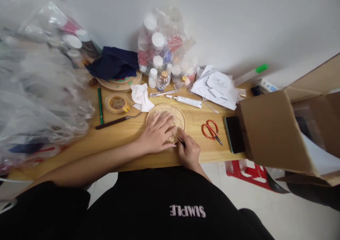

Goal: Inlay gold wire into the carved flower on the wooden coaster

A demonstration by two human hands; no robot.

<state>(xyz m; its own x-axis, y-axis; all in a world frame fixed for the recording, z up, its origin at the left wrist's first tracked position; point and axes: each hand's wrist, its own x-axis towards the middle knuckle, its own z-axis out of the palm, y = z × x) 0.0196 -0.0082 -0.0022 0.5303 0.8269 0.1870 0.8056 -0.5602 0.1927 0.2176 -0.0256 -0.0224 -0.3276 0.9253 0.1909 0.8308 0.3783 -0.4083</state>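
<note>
A round wooden plaque [182, 111] with a raised line pattern lies flat on the table. Spread over its middle, my left hand [157, 133] rests palm down with fingers apart, hiding much of the pattern. My right hand [190, 149] is closed around dark tweezers [181, 142], whose tips reach the plaque's lower right part. A thin gold wire [183, 107] curves across the table just behind the plaque. A crumpled white tissue [141, 96] sits at its upper left, and a white glue tube [187, 101] lies beyond it.
Red-handled scissors [211, 130], a phone [234, 135] and an open cardboard box [276, 126] are on the right. To the left lie a gold wire spool [117, 103], a green pencil [100, 105] and a dark-handled tool [113, 122]. Bagged jars [158, 40] and papers [216, 85] stand behind.
</note>
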